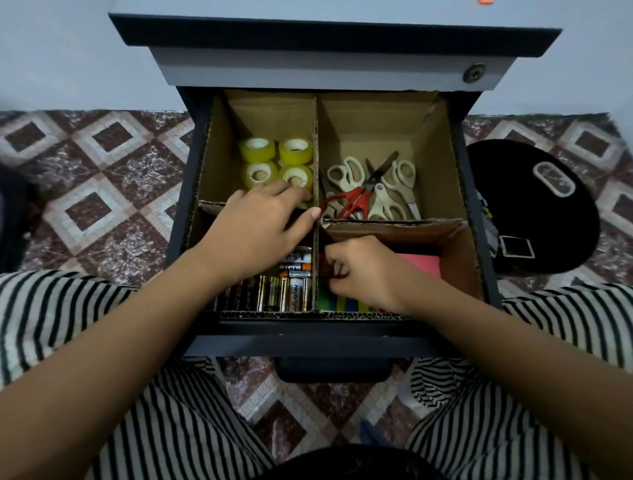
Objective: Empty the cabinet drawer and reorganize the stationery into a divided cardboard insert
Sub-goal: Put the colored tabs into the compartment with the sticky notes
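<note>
Four sections filled already, nice. Let your flat, relaxed left hand (260, 226) steady the cardboard insert (394, 229) in the drawer (308, 342) while your right hand (359, 270), pinching the sticky notes (421, 265) front-right, squares them gently.

Tape rolls (275, 162) sit far left in the insert (376, 113), scissors (370, 192) far right. Batteries (274, 291) lie near left, notepads (419, 265) near right.

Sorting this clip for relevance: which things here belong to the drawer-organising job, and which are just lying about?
Part of the job: drawer; cardboard insert; tape rolls; scissors; batteries; pink paper pad; left hand; right hand.

Lying about: black object on the floor, right of the drawer; small orange item on the cabinet top.
</note>
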Demonstrator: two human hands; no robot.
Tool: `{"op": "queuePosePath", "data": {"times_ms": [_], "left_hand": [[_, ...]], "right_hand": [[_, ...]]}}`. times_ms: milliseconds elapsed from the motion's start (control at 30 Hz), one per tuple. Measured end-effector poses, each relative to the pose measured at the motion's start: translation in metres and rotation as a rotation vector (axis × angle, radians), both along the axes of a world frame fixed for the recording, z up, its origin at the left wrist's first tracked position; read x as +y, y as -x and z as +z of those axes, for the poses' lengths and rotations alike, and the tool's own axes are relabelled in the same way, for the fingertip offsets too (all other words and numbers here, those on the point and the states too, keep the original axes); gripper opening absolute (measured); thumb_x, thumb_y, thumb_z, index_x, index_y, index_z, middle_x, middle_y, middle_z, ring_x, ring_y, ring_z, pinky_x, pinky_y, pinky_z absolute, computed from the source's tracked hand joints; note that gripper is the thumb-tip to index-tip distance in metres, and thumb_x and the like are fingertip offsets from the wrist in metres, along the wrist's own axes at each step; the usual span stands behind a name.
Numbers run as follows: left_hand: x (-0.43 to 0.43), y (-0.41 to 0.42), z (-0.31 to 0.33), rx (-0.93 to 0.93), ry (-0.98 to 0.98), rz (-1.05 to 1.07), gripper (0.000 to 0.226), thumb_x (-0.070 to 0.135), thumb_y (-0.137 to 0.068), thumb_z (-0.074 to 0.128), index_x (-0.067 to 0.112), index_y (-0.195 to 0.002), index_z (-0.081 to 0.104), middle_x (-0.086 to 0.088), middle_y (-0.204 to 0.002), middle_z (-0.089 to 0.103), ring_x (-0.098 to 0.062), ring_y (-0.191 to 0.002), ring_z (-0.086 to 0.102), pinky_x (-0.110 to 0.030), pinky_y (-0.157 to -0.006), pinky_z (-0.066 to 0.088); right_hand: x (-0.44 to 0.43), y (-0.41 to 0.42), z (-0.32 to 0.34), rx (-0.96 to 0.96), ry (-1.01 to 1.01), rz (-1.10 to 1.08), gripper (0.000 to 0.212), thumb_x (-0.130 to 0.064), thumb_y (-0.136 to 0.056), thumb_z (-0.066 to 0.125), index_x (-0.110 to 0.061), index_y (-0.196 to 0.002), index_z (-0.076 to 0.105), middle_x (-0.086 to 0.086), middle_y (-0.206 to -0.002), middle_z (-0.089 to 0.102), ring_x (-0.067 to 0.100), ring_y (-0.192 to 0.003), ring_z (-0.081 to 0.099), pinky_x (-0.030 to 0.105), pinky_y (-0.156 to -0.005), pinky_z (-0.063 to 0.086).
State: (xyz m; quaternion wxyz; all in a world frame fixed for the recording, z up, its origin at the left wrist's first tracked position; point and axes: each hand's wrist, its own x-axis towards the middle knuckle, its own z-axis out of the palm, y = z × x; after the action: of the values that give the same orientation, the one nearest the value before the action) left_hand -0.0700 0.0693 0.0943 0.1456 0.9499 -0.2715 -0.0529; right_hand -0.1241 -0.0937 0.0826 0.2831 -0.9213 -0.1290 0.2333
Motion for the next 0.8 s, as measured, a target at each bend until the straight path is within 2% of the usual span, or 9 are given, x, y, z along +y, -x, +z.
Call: {"op": "queuePosePath", "data": {"times_ms": [100, 300, 400, 500, 633, 733, 800], "left_hand": [[0.0, 0.0, 0.0, -0.012, 0.008, 0.002, 0.048, 0.048, -0.095, 0.031, 0.018, -0.123, 0.055, -0.002, -0.121, 0.058, -0.024, -0.113, 0.053, -0.041, -0.088, 0.041], [-0.001, 0.0, -0.001, -0.017, 0.012, 0.0, 0.044, 0.045, -0.097, 0.035, 0.017, -0.124, 0.055, -0.003, -0.121, 0.058, -0.024, -0.113, 0.053, -0.041, -0.088, 0.041], [-0.001, 0.0, 0.0, 0.0, 0.001, 0.002, 0.045, 0.045, -0.094, 0.034, 0.018, -0.125, 0.054, -0.001, -0.123, 0.057, -0.023, -0.115, 0.052, -0.04, -0.09, 0.039], [-0.001, 0.0, 0.0, -0.011, 0.018, 0.002, 0.043, 0.044, -0.094, 0.037, 0.018, -0.124, 0.055, -0.001, -0.123, 0.057, -0.022, -0.115, 0.052, -0.04, -0.089, 0.04], [0.0, -0.002, 0.0, -0.026, 0.046, -0.004, 0.042, 0.044, -0.094, 0.04, 0.017, -0.123, 0.055, -0.002, -0.121, 0.058, -0.023, -0.113, 0.054, -0.043, -0.088, 0.046], [0.0, -0.002, 0.001, -0.046, 0.08, -0.007, 0.047, 0.047, -0.093, 0.037, 0.015, -0.121, 0.056, -0.005, -0.118, 0.06, -0.026, -0.108, 0.056, -0.046, -0.084, 0.049], [-0.001, -0.002, 0.0, -0.054, 0.108, -0.006, 0.051, 0.047, -0.089, 0.035, 0.013, -0.12, 0.057, -0.007, -0.115, 0.061, -0.027, -0.105, 0.058, -0.046, -0.081, 0.05]], "right_hand": [[0.001, -0.001, 0.002, -0.046, 0.06, 0.054, 0.012, -0.01, -0.085, 0.062, 0.0, -0.091, 0.061, 0.011, -0.096, 0.062, 0.023, -0.088, 0.058, 0.031, -0.075, 0.046], [0.002, -0.001, 0.001, -0.059, 0.094, 0.092, 0.014, -0.012, -0.086, 0.061, -0.003, -0.097, 0.062, 0.008, -0.1, 0.057, 0.022, -0.092, 0.056, 0.03, -0.079, 0.046], [0.0, -0.002, 0.001, -0.055, 0.061, 0.078, 0.003, -0.011, -0.086, 0.06, -0.008, -0.085, 0.059, 0.004, -0.088, 0.057, 0.017, -0.083, 0.055, 0.023, -0.069, 0.042], [-0.002, -0.004, 0.002, -0.058, 0.016, 0.032, 0.011, -0.011, -0.087, 0.059, -0.014, -0.077, 0.054, -0.002, -0.081, 0.056, 0.01, -0.076, 0.051, 0.017, -0.059, 0.035], [-0.006, -0.003, 0.008, -0.074, -0.024, 0.03, 0.014, -0.018, -0.088, 0.061, -0.005, -0.086, 0.064, 0.0, -0.085, 0.065, 0.009, -0.079, 0.057, 0.016, -0.066, 0.042], [-0.01, 0.0, 0.023, -0.096, -0.059, 0.003, 0.018, -0.025, -0.09, 0.06, -0.011, -0.097, 0.069, -0.001, -0.095, 0.069, 0.007, -0.09, 0.061, 0.019, -0.08, 0.046], [-0.014, 0.001, 0.034, -0.134, -0.101, -0.021, 0.018, -0.026, -0.091, 0.059, -0.014, -0.098, 0.07, -0.004, -0.094, 0.069, 0.002, -0.088, 0.059, 0.015, -0.079, 0.046]]}}
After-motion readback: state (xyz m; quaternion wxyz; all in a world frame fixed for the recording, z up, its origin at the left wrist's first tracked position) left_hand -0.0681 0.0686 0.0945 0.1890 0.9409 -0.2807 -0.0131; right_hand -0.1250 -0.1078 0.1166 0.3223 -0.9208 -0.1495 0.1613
